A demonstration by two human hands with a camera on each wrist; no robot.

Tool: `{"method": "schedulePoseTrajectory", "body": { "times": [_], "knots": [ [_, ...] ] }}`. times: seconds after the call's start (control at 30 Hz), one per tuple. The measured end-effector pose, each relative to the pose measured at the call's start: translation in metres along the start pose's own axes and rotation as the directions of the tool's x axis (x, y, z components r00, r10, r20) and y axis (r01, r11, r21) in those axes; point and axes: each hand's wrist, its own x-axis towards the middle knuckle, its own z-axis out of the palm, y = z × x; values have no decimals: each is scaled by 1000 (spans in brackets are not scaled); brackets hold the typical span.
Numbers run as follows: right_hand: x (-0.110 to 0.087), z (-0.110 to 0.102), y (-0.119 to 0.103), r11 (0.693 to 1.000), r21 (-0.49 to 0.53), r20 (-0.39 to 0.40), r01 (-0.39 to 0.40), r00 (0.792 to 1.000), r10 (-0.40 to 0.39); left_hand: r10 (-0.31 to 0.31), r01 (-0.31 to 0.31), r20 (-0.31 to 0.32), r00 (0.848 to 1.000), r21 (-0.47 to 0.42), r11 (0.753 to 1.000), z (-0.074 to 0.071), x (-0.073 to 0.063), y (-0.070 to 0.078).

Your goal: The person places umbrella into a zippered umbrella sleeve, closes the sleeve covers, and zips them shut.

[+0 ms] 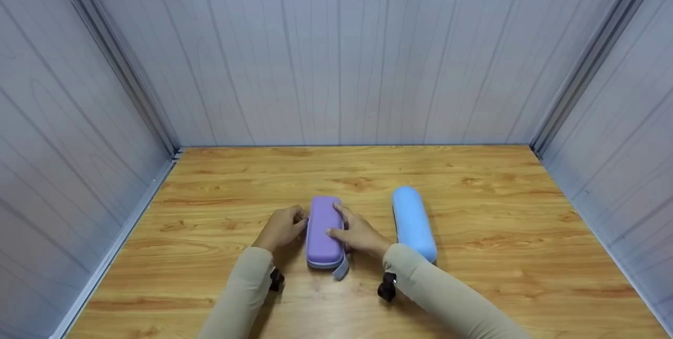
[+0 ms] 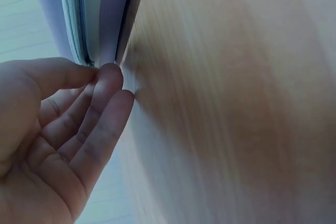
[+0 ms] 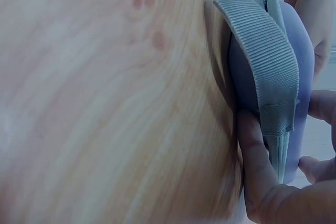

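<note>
A purple hard-shell zip case [image 1: 323, 234] lies lengthwise on the wooden table, its grey wrist strap [image 1: 340, 269] hanging off the near end. At its left side is my left hand [image 1: 283, 227]; in the left wrist view the thumb and index finger pinch at the grey zipper [image 2: 73, 19], where the zipper pull itself is hidden by the fingertips. My right hand [image 1: 364, 233] grips the case from the right, thumb and fingers over the top. In the right wrist view one finger [image 3: 253, 140] reaches along the lower side, beside the ribbed strap.
To the right lies a blue hard-shell case [image 1: 414, 223], slightly slanted, close to my right forearm. The wooden table [image 1: 236, 186] is bounded by a pale panel wall [image 1: 336, 55] behind and by side walls left and right. Dark bands sit at both wrists.
</note>
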Motion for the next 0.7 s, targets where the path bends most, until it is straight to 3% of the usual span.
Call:
{"method": "schedulePoseTrajectory", "body": {
  "times": [0.43, 0.7],
  "knots": [
    [-3, -2, -2, 1000, 11, -4, -10, 1000, 10, 32, -33, 21, 999, 39, 999, -1, -4, -2],
    [-3, -1, -2, 999, 31, 5, 18, 1000, -18, 134, -136, 36, 990, 60, 989, -3, -8, -4]
  ]
}}
